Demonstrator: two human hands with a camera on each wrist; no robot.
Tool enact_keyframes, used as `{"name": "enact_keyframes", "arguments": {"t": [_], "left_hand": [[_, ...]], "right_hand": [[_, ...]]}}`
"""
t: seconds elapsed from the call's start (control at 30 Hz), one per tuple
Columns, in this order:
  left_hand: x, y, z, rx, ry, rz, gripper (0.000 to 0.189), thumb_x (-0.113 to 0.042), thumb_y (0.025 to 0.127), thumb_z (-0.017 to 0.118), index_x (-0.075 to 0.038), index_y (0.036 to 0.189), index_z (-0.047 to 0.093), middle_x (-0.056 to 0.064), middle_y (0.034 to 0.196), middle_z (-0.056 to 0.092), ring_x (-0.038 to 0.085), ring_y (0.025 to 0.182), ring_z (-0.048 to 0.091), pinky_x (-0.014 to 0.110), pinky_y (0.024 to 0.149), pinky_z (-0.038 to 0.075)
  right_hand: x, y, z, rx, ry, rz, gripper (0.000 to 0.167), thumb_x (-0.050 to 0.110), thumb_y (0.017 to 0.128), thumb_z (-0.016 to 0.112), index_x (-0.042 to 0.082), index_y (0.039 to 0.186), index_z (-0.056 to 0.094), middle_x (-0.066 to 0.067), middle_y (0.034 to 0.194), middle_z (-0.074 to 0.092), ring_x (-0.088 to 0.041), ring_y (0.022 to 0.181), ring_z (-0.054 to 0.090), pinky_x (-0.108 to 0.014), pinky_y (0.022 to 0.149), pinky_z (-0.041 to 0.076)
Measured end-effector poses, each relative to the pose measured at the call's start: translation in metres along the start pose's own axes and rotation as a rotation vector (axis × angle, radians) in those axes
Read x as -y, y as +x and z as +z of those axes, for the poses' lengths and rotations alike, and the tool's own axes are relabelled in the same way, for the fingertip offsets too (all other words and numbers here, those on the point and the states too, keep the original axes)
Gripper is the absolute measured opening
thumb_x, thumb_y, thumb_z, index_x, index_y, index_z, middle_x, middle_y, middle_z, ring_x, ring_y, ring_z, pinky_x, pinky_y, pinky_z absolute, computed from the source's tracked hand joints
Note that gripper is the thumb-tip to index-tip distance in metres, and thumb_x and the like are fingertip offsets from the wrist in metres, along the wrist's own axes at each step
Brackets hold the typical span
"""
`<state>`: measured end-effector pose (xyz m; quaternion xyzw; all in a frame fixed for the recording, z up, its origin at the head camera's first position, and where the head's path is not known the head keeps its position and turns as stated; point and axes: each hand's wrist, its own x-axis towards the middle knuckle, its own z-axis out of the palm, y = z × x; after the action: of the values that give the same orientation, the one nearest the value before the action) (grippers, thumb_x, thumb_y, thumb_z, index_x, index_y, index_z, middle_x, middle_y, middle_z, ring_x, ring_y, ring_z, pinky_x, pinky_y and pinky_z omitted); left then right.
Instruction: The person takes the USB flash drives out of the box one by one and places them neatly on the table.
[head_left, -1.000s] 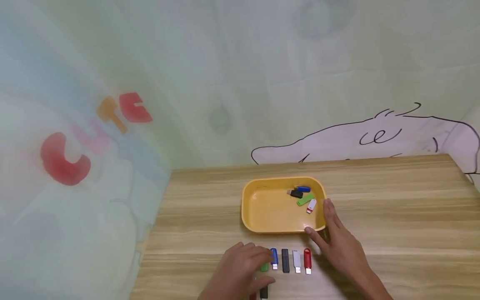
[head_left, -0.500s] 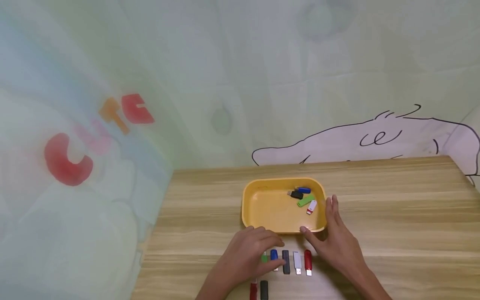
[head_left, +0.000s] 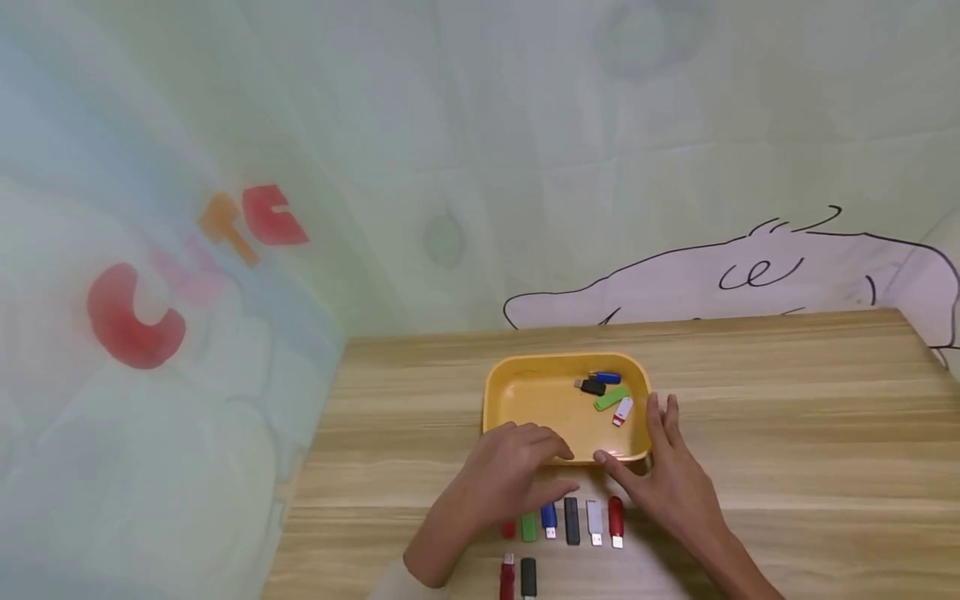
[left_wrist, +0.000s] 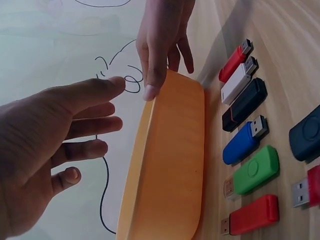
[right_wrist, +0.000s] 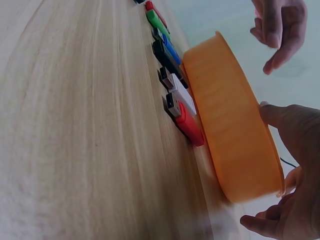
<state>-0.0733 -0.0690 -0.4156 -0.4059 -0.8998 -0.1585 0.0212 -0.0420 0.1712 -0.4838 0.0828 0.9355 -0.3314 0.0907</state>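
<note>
A yellow-orange rectangular tray (head_left: 517, 454) stands on the table, with several USB flash drives inside at its right end: a blue one (head_left: 607, 377), a black one (head_left: 592, 387), a green one (head_left: 611, 398) and a white one (head_left: 622, 411). My left hand (head_left: 510, 475) hovers at the tray's near rim, fingers loosely bent, holding nothing. With its thumb on the near rim and straight fingers along the right end, my right hand (head_left: 678, 492) rests against the tray's corner. Before the tray lies a row of flash drives, including a red one (head_left: 616, 521) and a grey-black one (head_left: 572, 521).
A second row nearer the person has a red flash drive (head_left: 507, 577) and a dark one (head_left: 528, 577). The wooden table (head_left: 787, 417) meets a backdrop curtain (head_left: 525, 167) with printed drawings at its far and left edges.
My left hand has moved from over the left end of the flash drive row up to the tray's near rim, uncovering drives. My right hand stays at the tray's corner, its thumb shifted slightly left.
</note>
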Motion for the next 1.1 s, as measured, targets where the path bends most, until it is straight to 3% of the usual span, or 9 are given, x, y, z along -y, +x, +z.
{"name": "enact_keyframes", "arguments": {"t": [0.27,0.5,0.63,0.8,1.1], "left_hand": [[0.004,0.019,0.002,0.031,-0.006,-0.093,0.029,-0.044,0.092,0.083,-0.020,0.109,0.081,-0.008,0.107,0.081,0.006,0.093,0.073,0.019,0.082,0.054],[0.008,0.031,0.004,0.009,-0.022,-0.185,0.030,-0.045,0.093,0.082,-0.019,0.108,0.081,-0.007,0.108,0.081,0.008,0.095,0.074,0.020,0.083,0.056],[0.009,0.037,0.005,0.003,-0.034,-0.241,0.028,-0.042,0.095,0.081,-0.018,0.109,0.081,-0.005,0.108,0.081,0.010,0.093,0.074,0.019,0.080,0.056],[0.011,0.045,0.007,0.036,-0.025,-0.321,0.027,-0.039,0.098,0.077,-0.016,0.111,0.081,-0.002,0.109,0.080,0.014,0.094,0.073,0.024,0.082,0.057],[0.013,0.065,0.023,0.099,0.022,-0.365,0.030,-0.040,0.100,0.073,-0.016,0.118,0.079,-0.002,0.109,0.078,0.013,0.094,0.072,0.027,0.083,0.058]], "right_hand": [[0.002,0.002,0.002,-0.009,0.093,0.026,0.127,0.078,0.087,0.069,0.021,0.170,-0.009,-0.027,0.175,0.009,-0.059,0.151,0.032,-0.070,0.111,0.041],[0.004,0.002,0.001,0.000,0.108,0.038,0.128,0.080,0.086,0.067,0.020,0.169,-0.009,-0.031,0.166,0.034,-0.053,0.141,0.052,-0.064,0.109,0.048],[0.004,0.002,0.001,0.015,0.099,0.052,0.127,0.078,0.088,0.067,0.019,0.170,-0.010,-0.034,0.163,0.036,-0.054,0.134,0.056,-0.064,0.106,0.050],[0.003,0.001,0.002,0.025,0.116,0.055,0.127,0.075,0.089,0.069,0.019,0.170,-0.011,-0.034,0.163,0.035,-0.055,0.139,0.053,-0.064,0.108,0.049],[0.003,0.000,0.002,0.020,0.117,0.050,0.126,0.074,0.090,0.068,0.018,0.169,-0.012,-0.035,0.161,0.037,-0.053,0.133,0.058,-0.063,0.107,0.050]]}}
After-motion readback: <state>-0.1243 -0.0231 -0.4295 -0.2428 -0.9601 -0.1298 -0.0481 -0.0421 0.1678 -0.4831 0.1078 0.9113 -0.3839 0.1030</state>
